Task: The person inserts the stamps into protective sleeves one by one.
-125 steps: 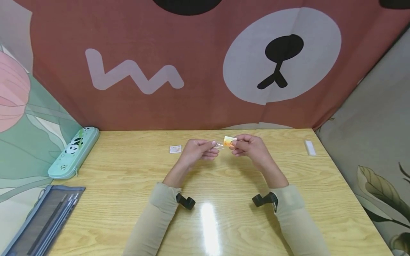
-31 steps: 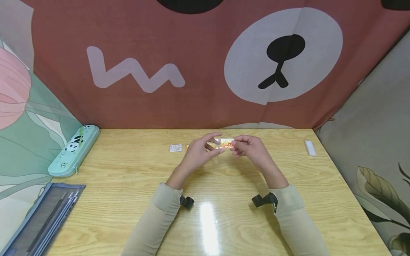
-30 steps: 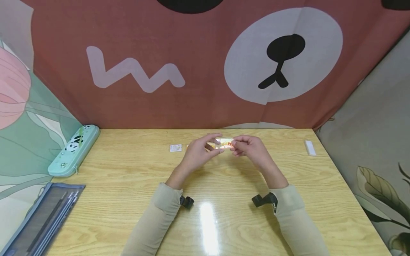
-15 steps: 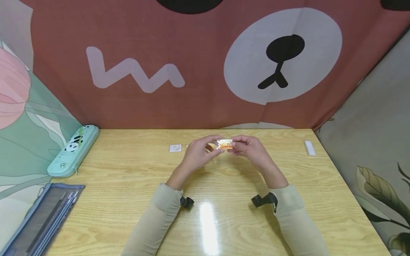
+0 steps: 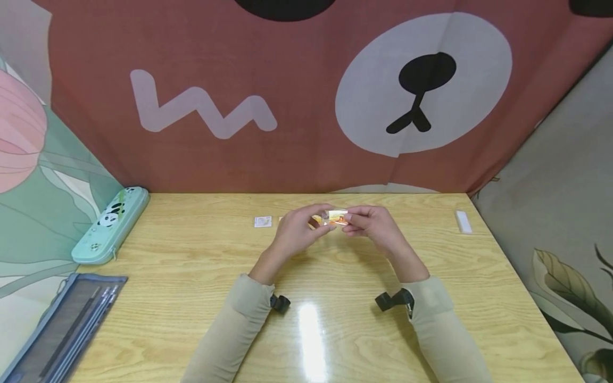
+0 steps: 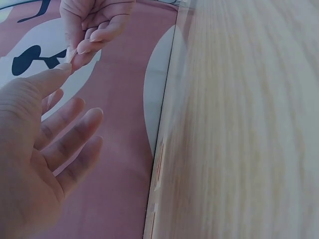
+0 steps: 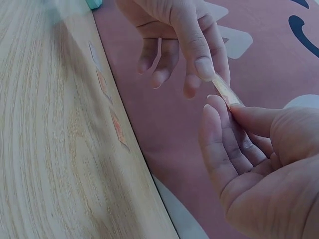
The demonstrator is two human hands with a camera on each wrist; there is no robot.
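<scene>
In the head view both hands meet over the far middle of the table. My right hand (image 5: 375, 223) pinches the right end of a small orange-and-white printed card (image 5: 338, 217), about stamp-sized and edged with shiny clear film. My left hand (image 5: 298, 229) has its thumb and index finger at the card's other end. The right wrist view shows the card (image 7: 227, 92) edge-on, held between both hands' fingertips; the remaining left fingers are spread. Behind the left hand, partly hidden, another orange printed piece (image 5: 316, 218) lies on the table.
A small pale printed card (image 5: 262, 222) lies left of the hands. In the right wrist view, orange pieces (image 7: 118, 128) lie in a row by the table's far edge. A white block (image 5: 463, 222) sits far right; a panda pencil case (image 5: 110, 226) and mesh pouch (image 5: 86, 319) sit left.
Earlier the left fingers pinched clear film left of the card. They have since spread around its left end, thumb below and index above. Both hands have lowered slightly over the last second.
</scene>
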